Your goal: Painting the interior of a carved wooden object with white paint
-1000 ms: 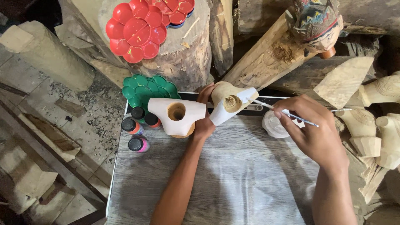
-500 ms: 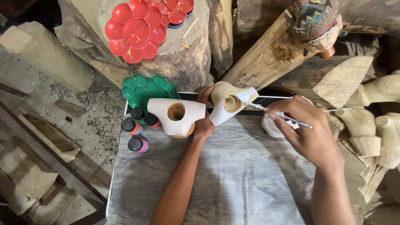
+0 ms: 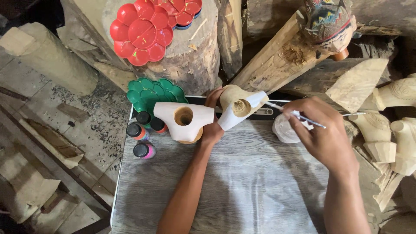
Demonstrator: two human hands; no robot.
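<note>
- Three small dark-capped paint bottles (image 3: pixel 141 132) stood at the left edge of the grey wood-grain board (image 3: pixel 242 186), just beside a green flower-shaped plastic palette (image 3: pixel 149 92).
- The left hand (image 3: pixel 212 125) was closed around the pale carved wooden figure with white-coated limbs (image 3: pixel 197 119), holding it above the board's far edge.
- The figure showed bare wood on its body; two round sockets faced up.
- The right hand (image 3: pixel 323 136) pinched a thin white-handled paintbrush (image 3: pixel 294 113), its tip near the figure's white right limb.
- Judged best practice: brace the figure steady and apply short, light strokes.
</note>
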